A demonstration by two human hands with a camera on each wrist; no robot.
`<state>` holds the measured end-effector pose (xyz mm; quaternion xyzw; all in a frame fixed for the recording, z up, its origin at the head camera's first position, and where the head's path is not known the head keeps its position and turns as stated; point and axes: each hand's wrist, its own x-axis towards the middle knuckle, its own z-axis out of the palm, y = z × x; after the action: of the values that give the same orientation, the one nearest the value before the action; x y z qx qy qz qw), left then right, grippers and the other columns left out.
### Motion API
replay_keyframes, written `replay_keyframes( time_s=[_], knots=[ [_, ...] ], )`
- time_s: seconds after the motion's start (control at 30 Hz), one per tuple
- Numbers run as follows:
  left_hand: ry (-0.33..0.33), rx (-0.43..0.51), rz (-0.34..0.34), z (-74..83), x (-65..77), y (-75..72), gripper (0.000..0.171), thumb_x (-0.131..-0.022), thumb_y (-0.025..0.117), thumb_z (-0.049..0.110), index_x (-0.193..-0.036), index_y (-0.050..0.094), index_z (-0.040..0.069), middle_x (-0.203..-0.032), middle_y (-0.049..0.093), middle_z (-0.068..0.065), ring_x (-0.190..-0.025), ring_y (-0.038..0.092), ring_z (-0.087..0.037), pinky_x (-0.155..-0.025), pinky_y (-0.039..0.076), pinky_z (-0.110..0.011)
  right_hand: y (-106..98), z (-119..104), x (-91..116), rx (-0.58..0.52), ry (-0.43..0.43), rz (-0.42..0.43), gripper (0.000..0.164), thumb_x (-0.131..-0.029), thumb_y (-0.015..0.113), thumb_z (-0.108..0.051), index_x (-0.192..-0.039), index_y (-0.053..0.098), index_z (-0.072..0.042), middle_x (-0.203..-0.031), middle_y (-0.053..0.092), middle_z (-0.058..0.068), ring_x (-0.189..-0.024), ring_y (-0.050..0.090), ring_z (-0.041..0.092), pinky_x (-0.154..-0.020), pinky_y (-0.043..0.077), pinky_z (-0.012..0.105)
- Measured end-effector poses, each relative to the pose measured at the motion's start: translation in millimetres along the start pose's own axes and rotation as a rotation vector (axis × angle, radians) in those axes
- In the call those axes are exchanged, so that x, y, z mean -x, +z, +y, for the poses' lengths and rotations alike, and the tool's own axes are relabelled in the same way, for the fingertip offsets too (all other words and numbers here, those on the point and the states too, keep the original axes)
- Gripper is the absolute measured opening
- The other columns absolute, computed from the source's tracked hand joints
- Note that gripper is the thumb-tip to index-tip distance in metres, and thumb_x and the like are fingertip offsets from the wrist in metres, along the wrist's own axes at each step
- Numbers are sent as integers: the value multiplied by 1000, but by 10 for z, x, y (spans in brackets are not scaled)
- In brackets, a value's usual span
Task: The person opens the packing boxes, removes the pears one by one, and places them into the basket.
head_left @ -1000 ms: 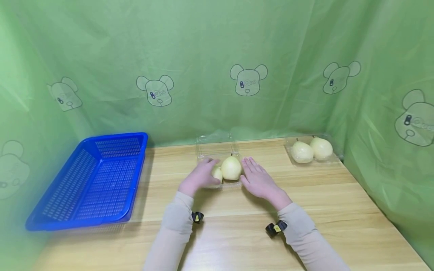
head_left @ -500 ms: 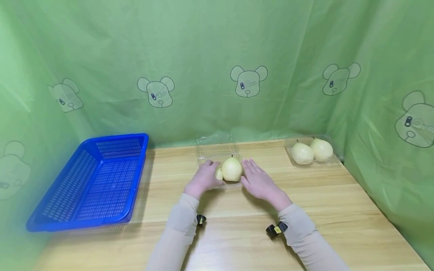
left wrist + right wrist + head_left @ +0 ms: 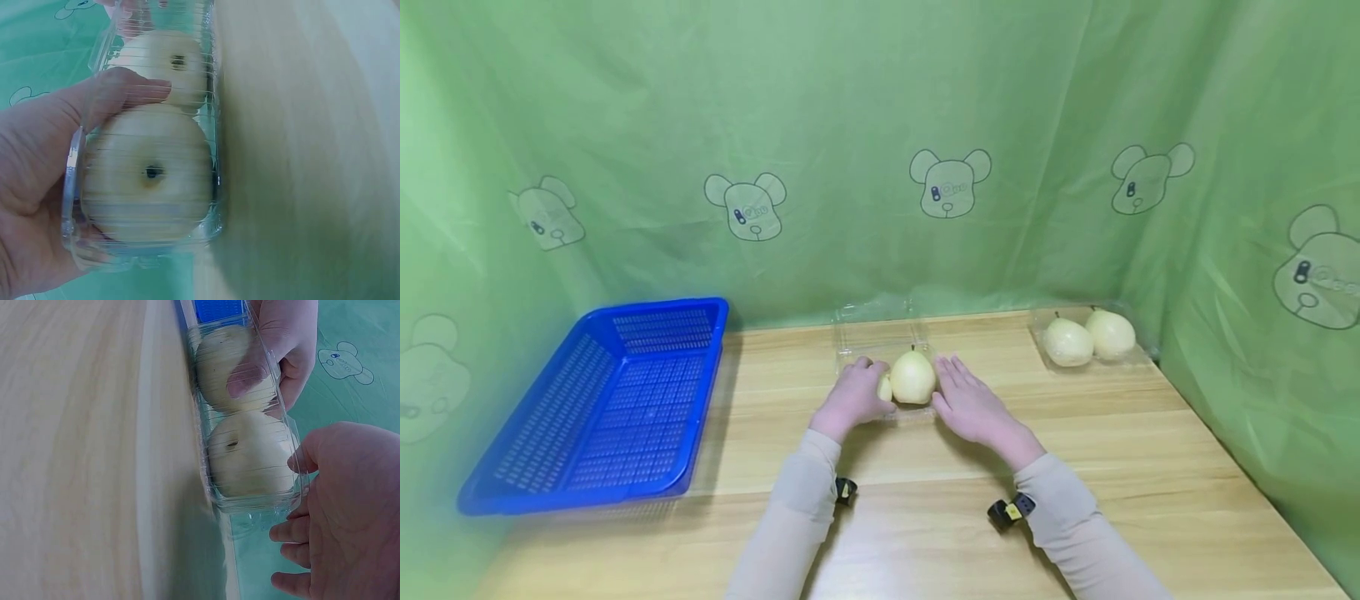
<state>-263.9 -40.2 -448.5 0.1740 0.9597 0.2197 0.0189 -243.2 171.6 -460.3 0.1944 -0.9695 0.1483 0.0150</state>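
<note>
Two pale yellow pears lie side by side in a clear plastic clamshell box, its lid (image 3: pixel 876 335) raised at the back. My left hand (image 3: pixel 853 396) grips the left pear (image 3: pixel 150 200), thumb on the near side inside the box wall; its far fingers are partly hidden. The right pear (image 3: pixel 913 379) stands beside it with its stem up. Along the box's right end lies my right hand (image 3: pixel 976 408), fingers fairly straight, its thumb (image 3: pixel 303 459) at the near corner of the box wall. In the head view the left pear is mostly covered by the left hand.
A blue plastic basket (image 3: pixel 688 433) stands on the left of the wooden table (image 3: pixel 925 533). At the back right, two more pears (image 3: pixel 1069 342) sit in another clear plastic box (image 3: pixel 1138 358). Green curtains (image 3: pixel 850 108) with bear heads surround the table.
My left hand has shifted slightly to the right and covers more of the left pear. The right hand stays at the box's right end.
</note>
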Motion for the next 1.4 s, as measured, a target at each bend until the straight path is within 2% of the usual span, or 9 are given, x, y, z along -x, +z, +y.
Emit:
replay_keyframes(
  time_s=[0.23, 0.5, 0.77, 1.13, 1.4],
  knots=[
    [20, 52, 4, -21, 4, -20, 76, -69, 84, 26, -136, 54, 8, -133, 56, -18, -116, 56, -37, -102, 48, -51, -9, -14, 12, -12, 6, -5, 62, -102, 36, -29, -150, 21, 7, -158, 24, 25, -148, 18, 41, -122, 21, 50],
    [34, 117, 2, -46, 7, -48, 75, -68, 83, 24, -136, 54, 8, -136, 55, -17, -116, 58, -33, -101, 49, -50, -13, -15, 13, -7, 13, -14, 63, -102, 36, -30, -151, 21, 7, -159, 22, 24, -149, 18, 41, -122, 20, 50],
    [40, 195, 5, -54, 26, -131, 76, -72, 82, 22, -139, 51, 7, -145, 47, -21, -122, 54, -39, -103, 46, -56, -23, -19, 15, 4, 14, -21, 63, -103, 34, -31, -151, 19, 6, -159, 20, 24, -149, 15, 40, -123, 19, 51],
    [53, 216, 44, -52, 53, -241, 75, -74, 82, 21, -141, 49, 10, -144, 48, -18, -124, 52, -36, -102, 48, -52, -31, -35, 34, 21, 17, 6, 63, -102, 37, -30, -151, 22, 6, -159, 21, 23, -150, 16, 40, -122, 18, 53],
    [63, 230, 57, 0, 83, -312, 76, -74, 80, 21, -142, 48, 11, -143, 49, -15, -122, 54, -34, -101, 50, -50, -31, -29, 23, 22, 20, -18, 64, -103, 35, -33, -152, 19, 4, -160, 18, 23, -150, 13, 39, -123, 17, 53]
  ],
)
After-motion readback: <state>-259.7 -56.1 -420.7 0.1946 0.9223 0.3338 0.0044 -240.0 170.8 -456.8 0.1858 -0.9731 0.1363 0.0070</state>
